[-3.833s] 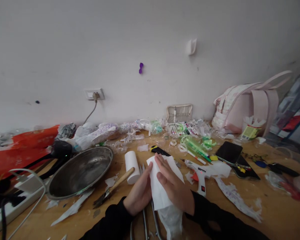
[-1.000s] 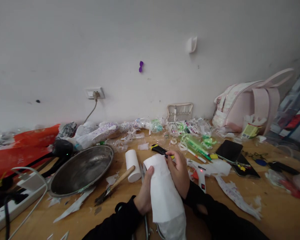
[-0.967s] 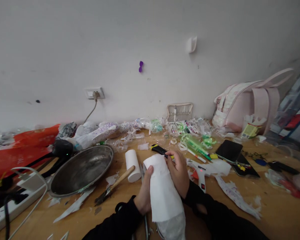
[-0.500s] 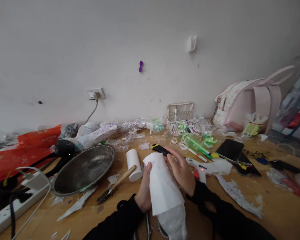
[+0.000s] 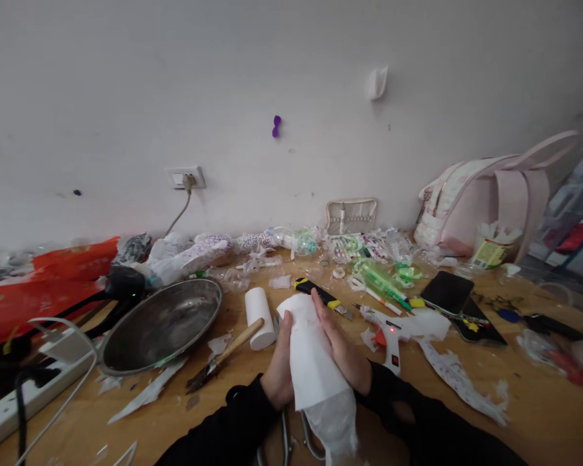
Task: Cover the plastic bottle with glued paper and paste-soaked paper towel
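Note:
A long bundle wrapped in white paper is clasped between my two hands, tilted over the table's front. Its lower end is a thinner, crumpled white sheet that hangs down. My left hand wraps the left side, thumb up along the paper near the top. Against the right side lies my right hand, its fingers stretched along the paper. Just beyond the bundle rests a yellow and black utility knife. A white roll stands to the left, and a wooden-handled brush leans on it.
A metal bowl sits at left beside a power strip with cables. At right are a white hot glue gun, a black phone and a pink backpack. Plastic scraps and markers line the wall.
My right hand has come in from the right and now presses on the wrapped bundle. The utility knife's blade end and more of the glue gun show. My left hand keeps its hold.

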`<state>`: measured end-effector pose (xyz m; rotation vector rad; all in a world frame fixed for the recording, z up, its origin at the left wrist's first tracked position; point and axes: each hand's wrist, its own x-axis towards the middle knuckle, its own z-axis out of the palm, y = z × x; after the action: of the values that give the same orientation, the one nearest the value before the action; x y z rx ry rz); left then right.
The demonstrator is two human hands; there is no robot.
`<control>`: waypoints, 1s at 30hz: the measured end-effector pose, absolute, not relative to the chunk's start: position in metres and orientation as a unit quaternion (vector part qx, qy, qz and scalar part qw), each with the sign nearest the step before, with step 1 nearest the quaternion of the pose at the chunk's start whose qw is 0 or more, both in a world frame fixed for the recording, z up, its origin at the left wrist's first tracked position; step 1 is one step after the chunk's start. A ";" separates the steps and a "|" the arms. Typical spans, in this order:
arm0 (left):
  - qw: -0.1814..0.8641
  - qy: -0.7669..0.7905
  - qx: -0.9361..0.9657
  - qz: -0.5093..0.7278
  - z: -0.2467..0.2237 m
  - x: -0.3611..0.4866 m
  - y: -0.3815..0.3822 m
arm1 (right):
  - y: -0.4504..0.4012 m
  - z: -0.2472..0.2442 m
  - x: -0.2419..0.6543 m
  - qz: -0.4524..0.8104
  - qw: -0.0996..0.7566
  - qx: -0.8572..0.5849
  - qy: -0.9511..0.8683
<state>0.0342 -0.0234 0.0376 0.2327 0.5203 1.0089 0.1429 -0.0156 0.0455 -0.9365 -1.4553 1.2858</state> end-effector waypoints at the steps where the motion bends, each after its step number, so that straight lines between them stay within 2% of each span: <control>1: 0.839 0.249 0.121 0.469 0.037 0.034 -0.023 | -0.014 0.047 0.144 0.525 0.470 -0.386 -0.596; 14: 0.841 0.296 0.152 0.426 0.039 0.030 -0.023 | 0.002 0.041 0.154 0.501 0.479 -0.434 -0.576; 20: 0.859 0.328 0.187 0.347 0.036 0.037 -0.036 | 0.006 0.048 0.163 0.574 0.471 -0.383 -0.551; 25: 0.864 0.309 0.215 0.333 0.033 0.036 -0.041 | 0.005 0.046 0.162 0.655 0.445 -0.329 -0.515; 30: 0.870 0.296 0.184 0.350 0.030 0.031 -0.032 | 0.002 0.042 0.156 0.683 0.428 -0.325 -0.495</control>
<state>0.0305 -0.0316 0.0301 0.3844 0.6194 0.7315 0.1559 0.0017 0.0424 -0.8123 -1.2360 1.7057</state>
